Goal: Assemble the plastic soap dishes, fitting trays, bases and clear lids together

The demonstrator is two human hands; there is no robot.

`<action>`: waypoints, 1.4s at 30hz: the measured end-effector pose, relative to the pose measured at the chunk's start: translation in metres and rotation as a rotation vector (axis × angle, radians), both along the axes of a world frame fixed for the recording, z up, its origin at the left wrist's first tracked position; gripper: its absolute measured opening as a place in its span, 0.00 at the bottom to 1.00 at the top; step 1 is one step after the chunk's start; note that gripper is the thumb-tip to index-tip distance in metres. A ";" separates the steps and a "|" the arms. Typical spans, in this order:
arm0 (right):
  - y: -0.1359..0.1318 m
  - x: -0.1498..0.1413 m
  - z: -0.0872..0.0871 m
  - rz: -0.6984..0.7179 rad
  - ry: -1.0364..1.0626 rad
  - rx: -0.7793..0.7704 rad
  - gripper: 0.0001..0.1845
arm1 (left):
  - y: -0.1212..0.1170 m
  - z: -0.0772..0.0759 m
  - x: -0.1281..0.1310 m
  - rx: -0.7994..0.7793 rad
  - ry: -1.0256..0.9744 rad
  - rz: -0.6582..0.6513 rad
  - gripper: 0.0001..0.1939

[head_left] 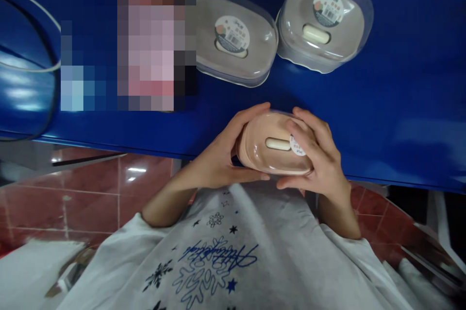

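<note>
Between both hands, at the near edge of the table, is a small oval lidded container (262,128), pinkish-beige, under a clear cover. A pale oblong piece sits in its top, and a round label on its right is partly hidden by fingers. My left hand (225,154) wraps the container's left end, thumb along the near side. My right hand (322,154) grips the right end, with one finger across the top beside the label. Two larger containers of like shape lie farther back: one oval container (251,64) and another oval container (342,40) to its right.
The blue table (400,120) runs across the view, its near edge close to my body. A pixelated patch hides things at the left back. Farther left lie a white cable (43,4) and a dark cord (54,101). Red floor tiles (91,205) show below.
</note>
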State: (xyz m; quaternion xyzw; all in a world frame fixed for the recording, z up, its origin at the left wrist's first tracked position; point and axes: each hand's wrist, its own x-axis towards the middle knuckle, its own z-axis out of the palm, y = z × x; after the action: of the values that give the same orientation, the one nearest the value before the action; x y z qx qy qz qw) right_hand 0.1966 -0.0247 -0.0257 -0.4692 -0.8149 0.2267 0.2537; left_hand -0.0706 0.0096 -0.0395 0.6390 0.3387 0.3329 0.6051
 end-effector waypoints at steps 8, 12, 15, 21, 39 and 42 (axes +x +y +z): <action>0.004 0.003 0.024 0.068 -0.058 -0.049 0.52 | 0.003 -0.002 0.001 0.135 0.062 -0.025 0.58; 0.004 0.003 0.032 0.083 -0.098 -0.079 0.51 | 0.003 -0.001 0.000 0.158 0.073 -0.073 0.60; 0.003 0.002 0.032 0.070 -0.135 -0.021 0.50 | 0.002 -0.001 0.001 0.119 0.041 -0.049 0.60; 0.004 -0.004 0.026 0.090 -0.124 -0.005 0.53 | 0.002 -0.001 0.002 0.107 0.016 -0.001 0.57; 0.003 0.009 0.019 0.167 -0.048 0.252 0.47 | -0.007 -0.022 0.007 -0.020 -0.266 0.140 0.53; 0.021 0.041 0.028 0.033 -0.077 0.395 0.45 | -0.015 -0.018 0.007 0.020 -0.195 0.259 0.44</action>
State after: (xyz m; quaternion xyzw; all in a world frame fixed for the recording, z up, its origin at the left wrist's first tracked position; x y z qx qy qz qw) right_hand 0.2377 -0.0040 0.0024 -0.4052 -0.8603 0.0484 0.3055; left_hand -0.0634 -0.0054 -0.0573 0.5610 0.3545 0.4718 0.5806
